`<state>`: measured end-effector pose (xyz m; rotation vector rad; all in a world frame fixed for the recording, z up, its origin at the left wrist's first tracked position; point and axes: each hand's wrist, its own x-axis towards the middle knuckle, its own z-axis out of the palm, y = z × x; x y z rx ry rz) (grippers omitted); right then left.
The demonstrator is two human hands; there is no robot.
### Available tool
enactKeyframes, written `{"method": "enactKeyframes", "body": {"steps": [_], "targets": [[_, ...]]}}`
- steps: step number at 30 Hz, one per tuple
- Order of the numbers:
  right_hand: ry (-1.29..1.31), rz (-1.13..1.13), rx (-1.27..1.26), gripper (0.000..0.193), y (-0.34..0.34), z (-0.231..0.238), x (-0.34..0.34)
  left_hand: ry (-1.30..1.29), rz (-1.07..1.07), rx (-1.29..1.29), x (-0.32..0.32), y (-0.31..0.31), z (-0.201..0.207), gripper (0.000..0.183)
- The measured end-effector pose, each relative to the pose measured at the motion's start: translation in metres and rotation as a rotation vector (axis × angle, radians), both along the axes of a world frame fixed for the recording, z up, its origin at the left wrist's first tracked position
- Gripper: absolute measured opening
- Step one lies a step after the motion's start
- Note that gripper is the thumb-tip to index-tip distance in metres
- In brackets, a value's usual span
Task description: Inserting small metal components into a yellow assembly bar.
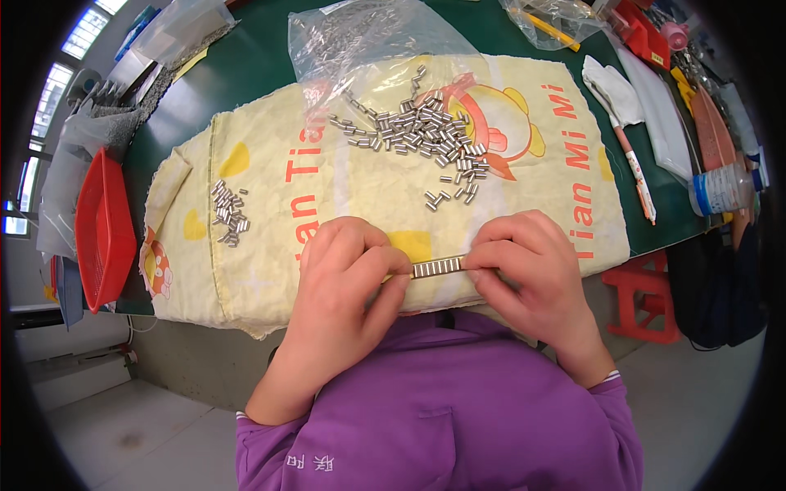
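A short row of small metal cylinders [437, 268], lying side by side, spans the gap between my two hands near the cloth's front edge. My left hand [348, 274] pinches its left end between thumb and fingers. At the other end, my right hand [528, 274] pinches it the same way. My fingertips hide both ends, and what binds the row cannot be made out. Beyond my hands, a large loose pile of metal cylinders [430, 127] lies on the yellow printed cloth [270, 147]. Left of my left hand is a smaller pile of cylinders [229, 214].
A clear plastic bag [368, 37] with more metal pieces lies behind the large pile. At the left stands a red plastic tray [106, 229]. On the right are a pen [637, 176], a white cloth [612, 90] and a clear bottle [725, 190]. A red stool [643, 299] stands below.
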<state>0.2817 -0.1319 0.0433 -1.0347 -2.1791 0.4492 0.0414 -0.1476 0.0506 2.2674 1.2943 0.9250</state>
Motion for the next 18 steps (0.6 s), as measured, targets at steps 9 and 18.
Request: {"method": "enactKeyframes", "body": {"steps": [9,18], "targets": [[-0.041,-0.110,-0.037,0.018,-0.0024,0.0030,-0.0105,0.010,0.060,-0.022,0.0049,-0.0017,-0.0013,0.020],[-0.059,-0.075,0.014,0.020,-0.0065,-0.0004,-0.0067,-0.022,-0.015,-0.005,0.0028,-0.0025,-0.0051,0.027]]}}
